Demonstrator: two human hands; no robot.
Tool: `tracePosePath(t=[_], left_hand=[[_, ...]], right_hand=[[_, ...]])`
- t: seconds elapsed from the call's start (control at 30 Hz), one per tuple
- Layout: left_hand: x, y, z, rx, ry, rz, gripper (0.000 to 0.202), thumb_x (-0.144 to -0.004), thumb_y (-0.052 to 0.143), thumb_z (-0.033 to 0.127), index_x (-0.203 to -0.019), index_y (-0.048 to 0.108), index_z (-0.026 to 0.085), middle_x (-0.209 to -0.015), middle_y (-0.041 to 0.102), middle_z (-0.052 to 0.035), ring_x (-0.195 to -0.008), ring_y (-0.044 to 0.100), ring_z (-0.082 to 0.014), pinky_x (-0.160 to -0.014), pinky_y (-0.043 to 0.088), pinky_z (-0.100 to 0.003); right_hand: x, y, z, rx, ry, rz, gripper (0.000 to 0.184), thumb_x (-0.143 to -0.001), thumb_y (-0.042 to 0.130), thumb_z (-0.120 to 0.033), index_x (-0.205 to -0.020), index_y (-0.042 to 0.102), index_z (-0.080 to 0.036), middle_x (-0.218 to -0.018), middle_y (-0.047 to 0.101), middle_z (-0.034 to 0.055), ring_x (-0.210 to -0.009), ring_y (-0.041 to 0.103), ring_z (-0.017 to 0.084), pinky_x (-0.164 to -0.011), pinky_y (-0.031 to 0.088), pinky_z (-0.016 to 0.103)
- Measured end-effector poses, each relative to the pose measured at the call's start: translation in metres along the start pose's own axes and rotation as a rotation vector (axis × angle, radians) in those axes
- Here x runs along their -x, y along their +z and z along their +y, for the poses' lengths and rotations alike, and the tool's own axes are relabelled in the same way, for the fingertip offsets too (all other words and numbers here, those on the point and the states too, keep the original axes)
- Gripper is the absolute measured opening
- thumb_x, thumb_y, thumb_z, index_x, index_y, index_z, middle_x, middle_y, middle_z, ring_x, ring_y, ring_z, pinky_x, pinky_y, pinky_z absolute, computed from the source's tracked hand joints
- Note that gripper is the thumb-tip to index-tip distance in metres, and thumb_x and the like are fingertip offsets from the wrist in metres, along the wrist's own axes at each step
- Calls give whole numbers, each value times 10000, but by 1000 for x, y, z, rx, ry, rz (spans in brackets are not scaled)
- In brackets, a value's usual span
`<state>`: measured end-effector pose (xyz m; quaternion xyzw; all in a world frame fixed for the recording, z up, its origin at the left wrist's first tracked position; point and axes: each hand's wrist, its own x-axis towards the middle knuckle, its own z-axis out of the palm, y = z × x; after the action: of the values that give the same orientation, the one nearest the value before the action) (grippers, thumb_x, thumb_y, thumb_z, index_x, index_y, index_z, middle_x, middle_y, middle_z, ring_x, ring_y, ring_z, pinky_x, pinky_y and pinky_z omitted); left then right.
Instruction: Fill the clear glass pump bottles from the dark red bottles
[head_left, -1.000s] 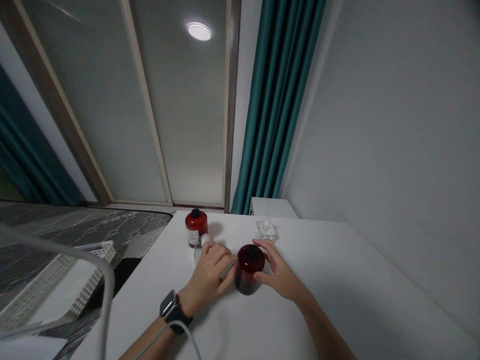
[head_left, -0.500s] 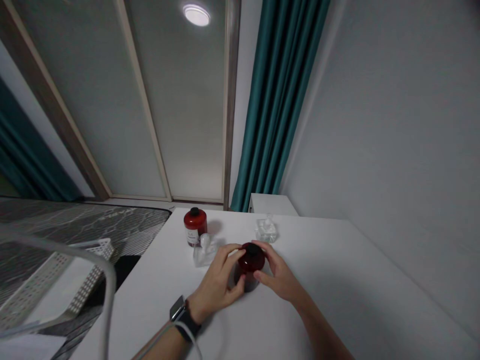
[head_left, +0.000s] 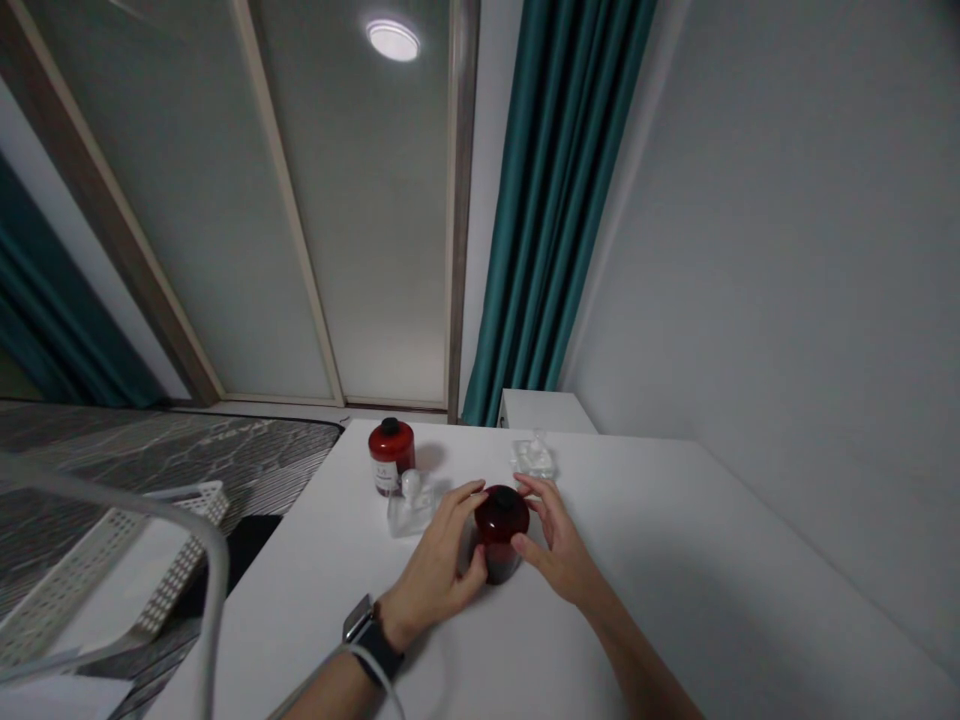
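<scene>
A dark red round bottle [head_left: 502, 514] with a short black cap stands upright on the white table [head_left: 600, 640]. My left hand [head_left: 442, 560], a black watch on its wrist, curves around the bottle's left side. Its fingers are apart, with the fingertips and thumb at the glass; whether they touch it I cannot tell. On the other side, my right hand [head_left: 555, 548] has its fingers spread loosely, thumb near the bottle's front and a gap at the palm. Behind the left hand are a clear glass piece with a round knob [head_left: 410, 508] and a second red bottle [head_left: 391, 455] with a white label.
Another clear glass piece [head_left: 533, 458] sits farther back, beyond my right hand. A white perforated basket [head_left: 172, 570] lies at the left, below table height. A pale curved tube [head_left: 217, 590] crosses the lower left. A white cabinet [head_left: 546, 410] stands behind the table.
Both hands have loosened slightly around the dark red bottle. The fingers of my right hand have drawn back to the right and lifted a little. The bottle has stayed nearly in place.
</scene>
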<state>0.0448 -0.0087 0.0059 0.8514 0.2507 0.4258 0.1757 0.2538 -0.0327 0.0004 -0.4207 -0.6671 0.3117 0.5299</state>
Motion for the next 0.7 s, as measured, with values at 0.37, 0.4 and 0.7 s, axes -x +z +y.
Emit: tracePosePath(t=[0.37, 0.4, 0.7], left_hand=[[2, -4, -2, -49, 32, 86, 438, -908, 453, 139, -1339, 458, 217, -1306, 584, -146, -1219, 561, -286, -1017, 485, -493], [3, -5, -2, -64, 31, 101, 419, -904, 456, 134, -1314, 483, 217, -1274, 600, -141, -1190, 576, -283, -997, 495, -487], [5, -11, -1, -130, 95, 144, 391, -910, 453, 102, -1267, 549, 227, -1228, 653, -112, -1117, 617, -252, -931, 518, -429]], right_hand=[[-1, 0, -4, 33, -8, -43, 685, -840, 619, -227, -1465, 341, -262, -1298, 537, 96, -1235, 512, 265, -1108, 375, 477], [-2, -1, -2, 18, -12, -63, 662, -858, 609, -236, -1465, 344, -262, -1323, 538, 103, -1256, 508, 267, -1108, 380, 476], [-13, -4, -16, 130, -141, 23, 261, -897, 542, -189, -1142, 603, -252, -1135, 554, 77, -1107, 557, 236, -970, 486, 402]])
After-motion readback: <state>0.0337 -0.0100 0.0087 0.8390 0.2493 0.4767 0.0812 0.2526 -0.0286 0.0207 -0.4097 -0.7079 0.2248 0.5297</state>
